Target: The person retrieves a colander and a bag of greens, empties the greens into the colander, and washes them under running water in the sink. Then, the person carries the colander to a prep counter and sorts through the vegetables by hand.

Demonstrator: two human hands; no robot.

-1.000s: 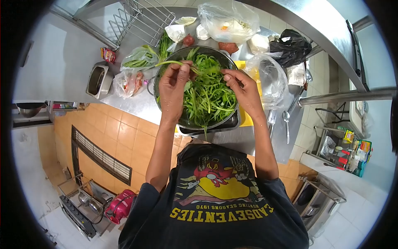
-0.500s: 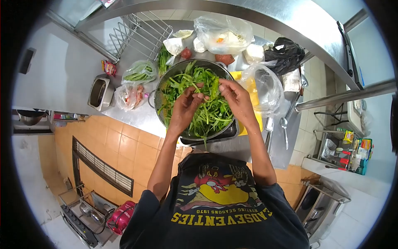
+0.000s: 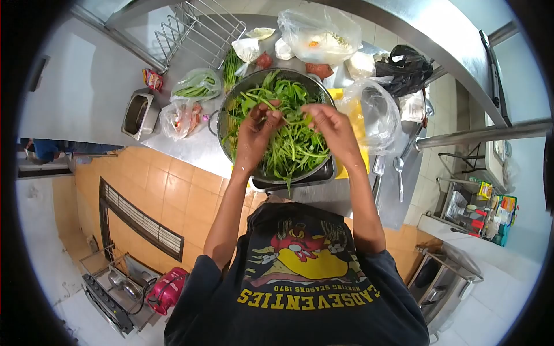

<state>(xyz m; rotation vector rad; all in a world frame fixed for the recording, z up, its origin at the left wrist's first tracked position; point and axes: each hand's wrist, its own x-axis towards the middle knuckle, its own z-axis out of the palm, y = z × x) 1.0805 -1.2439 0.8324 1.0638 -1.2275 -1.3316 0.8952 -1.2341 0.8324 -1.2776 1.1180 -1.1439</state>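
A large metal colander (image 3: 230, 145) is heaped with leafy green stems (image 3: 297, 153) that look like water spinach. Over its left half, my left hand (image 3: 257, 138) is closed, thumb against fingers, on a green stem. My right hand (image 3: 334, 131) pinches a piece of the same greens above the right side of the heap. The fingers of both hands hide part of what they hold. Beneath the colander, a black base (image 3: 323, 175) shows at its front edge. A yellow board (image 3: 365, 141) lies to the right, partly covered by a clear plastic bag (image 3: 381, 112).
On the steel counter (image 3: 210, 161), bagged green beans (image 3: 199, 86), a steel container (image 3: 138, 118) and a wire rack (image 3: 199, 34) lie left. Several bags and a brownish-red root vegetable (image 3: 319, 70) stand behind. A spoon (image 3: 399, 173) lies right; a steel shelf (image 3: 415, 29) overhangs the far side.
My right hand has drawn slightly back and right with its piece of green, and its fingers are blurred. My left hand stays over the colander. Blue clothing has appeared at the far left.
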